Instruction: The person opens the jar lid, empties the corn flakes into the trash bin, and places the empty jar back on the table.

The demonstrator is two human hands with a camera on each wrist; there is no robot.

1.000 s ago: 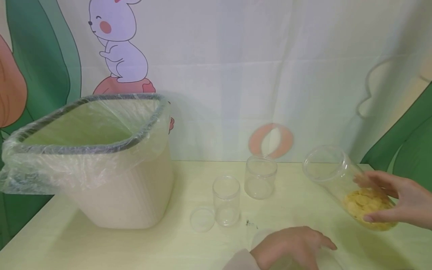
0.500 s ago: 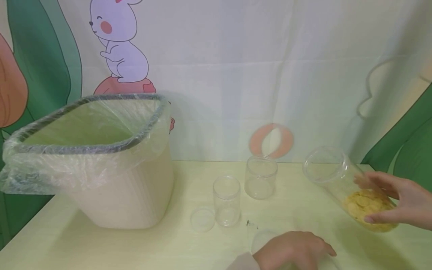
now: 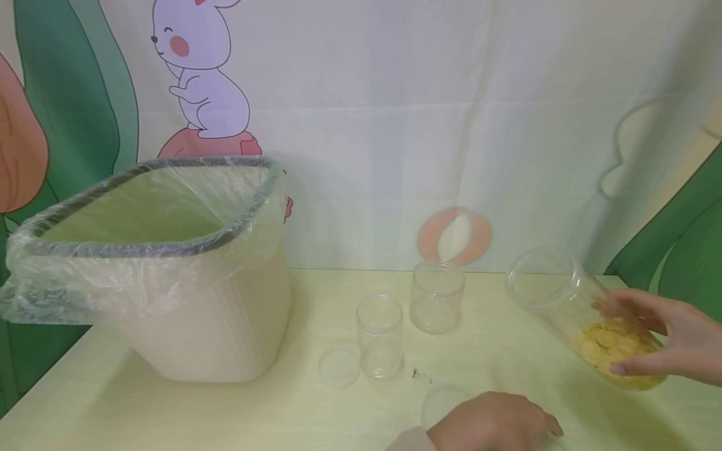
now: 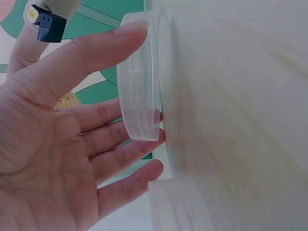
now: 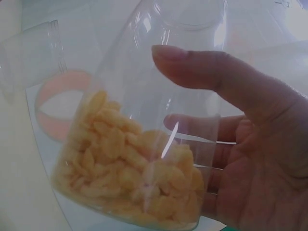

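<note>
At the bottom of the head view, my left hand is low over the tabletop. The left wrist view shows its thumb and fingers holding a clear plastic lid by the rim, on edge against the table surface. My right hand grips a clear jar around its lower part. That jar is lidless and tilted, its mouth up and to the left. Yellow, chip-like pieces fill roughly its lower half. Beside the left hand lies another clear lid, partly hidden by it.
A pale bin with a plastic liner over its grey rim stands at the left. Near the middle are two clear jars, one slim and one wider. A small lid lies beside the slim one. A printed cloth hangs behind.
My left hand has shifted slightly down toward the front edge of the view, showing more of the lid beside it. My right hand and the tilted jar have hardly moved.
</note>
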